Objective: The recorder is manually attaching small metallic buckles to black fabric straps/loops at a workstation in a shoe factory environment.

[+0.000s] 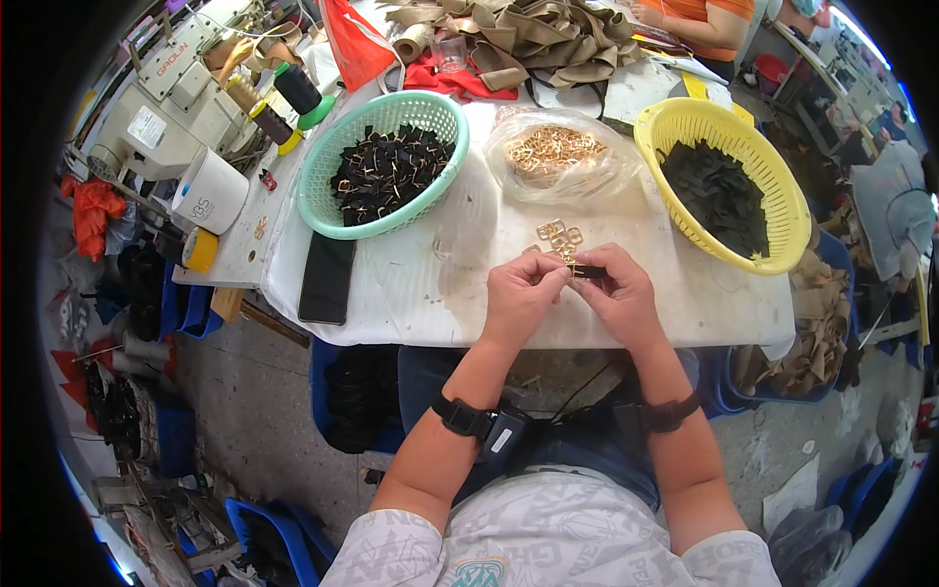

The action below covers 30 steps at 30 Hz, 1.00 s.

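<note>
Over the front part of the white table, my left hand (pixel 526 293) and my right hand (pixel 618 293) meet at the fingertips. A short black strap (pixel 589 271) is pinched in my right hand. The left fingertips close on a small gold buckle at the strap's end, mostly hidden by the fingers. Just beyond my hands lie several loose gold buckles (pixel 558 235). A clear plastic bag (pixel 548 186) behind them is full of gold buckles. The green basket (pixel 311 196) holds black straps with gold buckles on them; the yellow basket (pixel 787 196) holds plain black strips.
A black phone (pixel 327 281) lies by the table's left edge. Further left stand a sewing machine (pixel 161 122), thread spools (pixel 296 88) and a white bucket (pixel 211 189). Brown pieces (pixel 548 44) are heaped at the back, near a person in orange (pixel 709 27). Blue crates flank my legs.
</note>
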Each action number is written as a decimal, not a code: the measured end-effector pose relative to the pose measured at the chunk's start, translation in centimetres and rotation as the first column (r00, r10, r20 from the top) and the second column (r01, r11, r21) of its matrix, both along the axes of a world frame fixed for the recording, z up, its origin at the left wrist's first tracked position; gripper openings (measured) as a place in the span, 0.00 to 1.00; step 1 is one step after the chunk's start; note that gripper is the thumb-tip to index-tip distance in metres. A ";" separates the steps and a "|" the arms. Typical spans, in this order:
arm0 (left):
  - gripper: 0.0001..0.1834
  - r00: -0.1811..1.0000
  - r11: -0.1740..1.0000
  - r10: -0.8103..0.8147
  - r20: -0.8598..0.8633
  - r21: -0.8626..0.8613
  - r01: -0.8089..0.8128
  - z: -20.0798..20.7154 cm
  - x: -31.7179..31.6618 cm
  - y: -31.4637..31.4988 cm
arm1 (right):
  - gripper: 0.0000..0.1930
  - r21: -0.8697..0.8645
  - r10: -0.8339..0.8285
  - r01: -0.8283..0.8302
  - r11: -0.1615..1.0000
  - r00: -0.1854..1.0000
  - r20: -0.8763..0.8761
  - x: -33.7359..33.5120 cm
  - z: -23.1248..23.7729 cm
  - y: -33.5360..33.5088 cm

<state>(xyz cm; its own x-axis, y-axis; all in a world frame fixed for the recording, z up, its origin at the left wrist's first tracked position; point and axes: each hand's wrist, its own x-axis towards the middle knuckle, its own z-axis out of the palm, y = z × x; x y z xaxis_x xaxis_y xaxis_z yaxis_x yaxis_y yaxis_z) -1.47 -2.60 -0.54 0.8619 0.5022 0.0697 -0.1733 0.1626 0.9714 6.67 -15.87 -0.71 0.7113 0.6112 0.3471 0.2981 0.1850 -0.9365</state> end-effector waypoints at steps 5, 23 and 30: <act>0.03 1.000 0.999 -0.030 -0.002 -0.011 0.030 0.1 0.0 0.0 | 0.13 -0.049 -0.021 0.025 0.998 0.997 0.076 0.1 0.0 -0.3; 0.06 0.998 0.990 -0.002 0.058 -0.140 0.010 -0.4 -0.1 0.3 | 0.11 -0.083 -0.111 0.146 0.986 0.937 0.331 -0.7 1.0 -0.2; 0.06 0.992 0.978 -0.100 0.079 -0.176 0.113 -0.7 -0.1 0.7 | 0.12 -0.082 -0.120 0.157 0.984 0.932 0.342 -0.7 1.0 -0.3</act>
<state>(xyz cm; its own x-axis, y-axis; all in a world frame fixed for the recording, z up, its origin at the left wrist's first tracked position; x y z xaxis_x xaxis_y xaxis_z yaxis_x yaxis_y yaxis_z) -1.54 -1.94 -1.22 0.9074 0.4176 0.0481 -0.2114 0.3545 0.9108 6.01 -16.15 0.30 0.6450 0.5614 0.5185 0.6131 0.0249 -0.7896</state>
